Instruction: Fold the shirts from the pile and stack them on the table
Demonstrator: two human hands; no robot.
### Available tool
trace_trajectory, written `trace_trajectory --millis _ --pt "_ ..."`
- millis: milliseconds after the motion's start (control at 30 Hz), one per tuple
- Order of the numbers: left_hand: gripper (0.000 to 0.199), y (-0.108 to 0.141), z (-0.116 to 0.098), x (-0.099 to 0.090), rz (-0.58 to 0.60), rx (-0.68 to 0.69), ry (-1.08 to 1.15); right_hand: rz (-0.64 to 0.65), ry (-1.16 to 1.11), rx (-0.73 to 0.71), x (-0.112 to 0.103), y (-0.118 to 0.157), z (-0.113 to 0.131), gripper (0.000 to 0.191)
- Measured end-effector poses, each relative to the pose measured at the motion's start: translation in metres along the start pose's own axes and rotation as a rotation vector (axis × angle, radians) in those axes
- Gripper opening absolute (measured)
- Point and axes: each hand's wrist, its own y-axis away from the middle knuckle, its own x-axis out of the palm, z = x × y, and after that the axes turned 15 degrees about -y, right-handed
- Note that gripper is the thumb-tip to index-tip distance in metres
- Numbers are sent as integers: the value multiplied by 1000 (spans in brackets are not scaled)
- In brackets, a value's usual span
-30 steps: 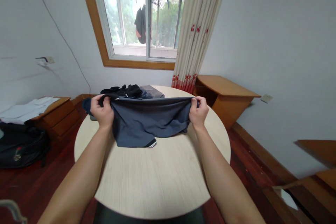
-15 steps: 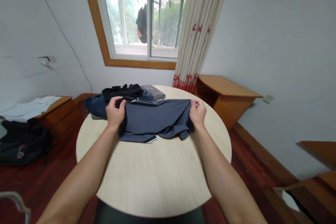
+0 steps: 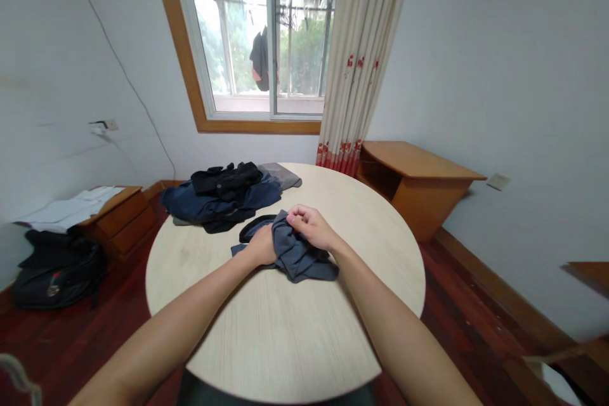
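Pinching a fold of the grey shirt (image 3: 297,261) between thumb and fingers, the right hand (image 3: 311,226) sits just right of the middle of the table (image 3: 285,342). The left hand (image 3: 263,245) reaches into the cloth from the table's left side; its fingers are hidden, so I cannot tell whether they grip. The shirt lies bunched near the table's middle, its longer spread running side to side, with loose folds toward the table's near edge. Both hands touch it, so neither is nearer. A clothes pile (image 3: 221,200) covers the table's far left.
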Motion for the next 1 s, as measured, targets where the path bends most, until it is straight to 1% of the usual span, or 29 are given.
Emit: trace_trajectory --millis 67,133,200,267,333,367,400,433,467,500,533,600,633,667,700,733,767,833,867,900,967,1000 --pt "32 -1 -3 0 26 4 -53 -83 26 -3 -11 -3 -6 45" --pt "29 1 -6 -1 40 32 -93 -203 38 -9 -27 -6 -16 46" --pt "29 4 -9 -1 14 127 -92 -316 65 -19 -47 -8 -26 48" --pt "30 7 -13 -2 -69 279 -76 -407 140 -45 -66 -8 -36 49" --pt "29 7 -18 -10 -197 421 -83 -472 232 -68 -83 -8 -43 50" --pt "28 5 -20 -19 -269 470 -100 -499 267 -72 -90 -8 -47 50" --pt "27 0 -21 -32 -340 498 -123 -520 292 -69 -95 -7 -50 50" --pt "25 -6 -20 -48 -403 500 -154 -536 306 -66 -100 -7 -53 50" --pt "24 -15 -17 -68 -474 484 -173 -549 312 -65 -103 -7 -55 50" --pt "27 -26 -11 -91 -541 418 -187 -556 315 -65 -105 -7 -57 49" --pt "29 -37 -1 -114 -617 297 -198 -557 316 -65 -106 -7 -59 49" --pt "30 -60 31 -157 -793 -23 -233 -541 320 -58 -106 -7 -61 48" --pt "33 -69 51 -173 -843 -165 -264 -526 328 -50 -106 -7 -61 48" --pt "37 -76 73 -184 -865 -294 -293 -507 339 -42 -105 -6 -62 48" --pt "41 -79 96 -189 -843 -407 -334 -490 346 -34 -104 -6 -61 48" --pt "44 -78 117 -189 -759 -505 -388 -477 350 -28 -103 -6 -61 47" --pt "48 -75 137 -183 -605 -592 -442 -466 352 -23 -103 -5 -61 46" --pt "58 -61 165 -163 -171 -712 -477 -447 359 -17 -102 -5 -62 45" --pt "65 -52 174 -150 13 -712 -460 -434 363 -11 -102 -6 -62 45" --pt "74 -42 178 -138 120 -691 -443 -419 368 -2 -102 -6 -64 44" --pt "89 -26 177 -114 218 -728 -435 -392 373 28 -103 -6 -66 43" --pt "97 -20 172 -105 242 -736 -431 -383 371 47 -103 -7 -68 42"
